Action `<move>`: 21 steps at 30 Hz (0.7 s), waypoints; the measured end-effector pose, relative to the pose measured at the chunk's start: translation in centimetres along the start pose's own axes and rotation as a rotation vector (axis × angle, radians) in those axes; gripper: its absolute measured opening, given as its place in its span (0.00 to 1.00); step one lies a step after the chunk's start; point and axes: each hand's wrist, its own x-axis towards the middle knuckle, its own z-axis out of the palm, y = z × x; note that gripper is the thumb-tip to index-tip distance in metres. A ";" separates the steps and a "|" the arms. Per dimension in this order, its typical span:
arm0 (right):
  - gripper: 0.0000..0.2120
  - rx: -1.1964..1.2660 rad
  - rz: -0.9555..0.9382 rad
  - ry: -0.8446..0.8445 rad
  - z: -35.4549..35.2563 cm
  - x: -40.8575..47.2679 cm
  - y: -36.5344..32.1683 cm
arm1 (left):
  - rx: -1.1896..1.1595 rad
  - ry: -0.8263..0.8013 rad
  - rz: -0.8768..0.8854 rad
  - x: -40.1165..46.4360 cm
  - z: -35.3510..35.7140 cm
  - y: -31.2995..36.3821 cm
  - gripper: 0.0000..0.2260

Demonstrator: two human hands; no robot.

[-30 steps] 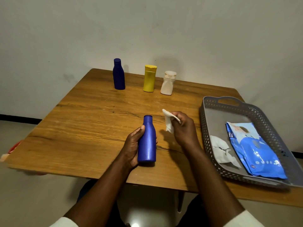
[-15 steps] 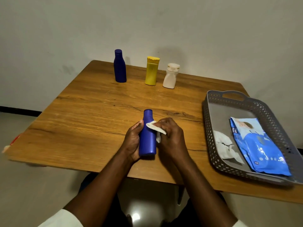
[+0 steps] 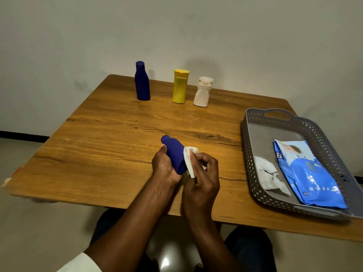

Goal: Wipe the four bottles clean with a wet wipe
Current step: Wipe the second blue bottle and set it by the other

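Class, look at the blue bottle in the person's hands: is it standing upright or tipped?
Tipped. The left hand grips the blue bottle off the table, cap leaning away to the left, while the right hand presses a wipe against it.

This looks like a plain room in a home, though the pictures do not settle it. A bare, off-white plastered wall (image 3: 216, 36) with a dark skirting strip (image 3: 21, 133) meets a pale tiled floor (image 3: 29, 222). A wood-grain worktop (image 3: 110, 138) stands against the wall and carries household toiletries: three bottles (image 3: 179, 86) in a row, plus a grey perforated plastic tray (image 3: 253, 122) holding a blue pack of wipes (image 3: 306, 177).
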 end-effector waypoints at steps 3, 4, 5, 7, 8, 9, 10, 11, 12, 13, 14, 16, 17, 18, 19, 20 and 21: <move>0.28 -0.029 -0.114 -0.042 0.3 -1.3 0.4 | 0.016 0.029 -0.005 -0.2 0.3 0.1 0.17; 0.28 -0.030 -0.153 -0.068 0.4 -1.8 0.7 | 0.020 0.049 0.005 -0.2 0.4 0.2 0.16; 0.27 -0.025 -0.184 -0.099 0.4 -2.2 1.0 | 0.040 0.075 0.032 0.0 0.3 0.3 0.16; 0.24 -0.013 -0.219 -0.176 0.3 -2.7 1.5 | 0.067 0.088 0.083 0.1 0.0 0.7 0.17; 0.24 -0.007 -0.220 -0.217 0.0 -2.9 1.6 | 0.067 0.072 0.095 0.4 -0.3 0.9 0.20; 0.24 0.016 -0.205 -0.243 -0.3 -3.1 1.8 | 0.067 0.024 0.104 0.7 -0.7 1.0 0.23; 0.24 0.069 -0.160 -0.252 -0.7 -3.2 2.1 | 0.070 -0.054 0.107 0.8 -1.1 1.2 0.25; 0.24 0.157 -0.068 -0.243 -1.1 -3.3 2.1 | 0.076 -0.143 0.108 0.6 -1.5 1.3 0.25; 0.23 0.251 0.077 -0.214 -1.6 -3.1 1.9 | 0.085 -0.232 0.110 0.4 -1.8 1.4 0.26; 0.21 0.329 0.241 -0.170 -2.2 -2.8 1.8 | 0.100 -0.301 0.122 0.1 -2.2 1.5 0.27; 0.20 0.377 0.403 -0.123 -2.7 -2.4 1.9 | 0.123 -0.354 0.140 -0.1 -2.6 1.6 0.26; 0.19 0.415 0.621 -0.073 -3.7 -1.3 2.6 | 0.180 -0.448 0.141 -0.2 -3.2 1.6 0.23; 0.19 0.423 0.675 -0.067 -4.0 -0.6 2.9 | 0.206 -0.497 0.123 -0.3 -3.4 1.6 0.22; 0.18 0.421 0.692 -0.068 -4.2 0.1 2.9 | 0.229 -0.537 0.094 -0.3 -3.5 1.5 0.22; 0.18 0.414 0.688 -0.071 -4.4 0.8 2.9 | 0.242 -0.569 0.061 -0.2 -3.7 1.4 0.23; 0.18 0.405 0.675 -0.077 -4.4 1.4 2.9 | 0.253 -0.599 0.037 -0.1 -3.9 1.3 0.22; 0.17 0.406 0.663 -0.082 -4.3 2.1 2.6 | 0.267 -0.624 0.018 -0.1 -4.2 1.2 0.21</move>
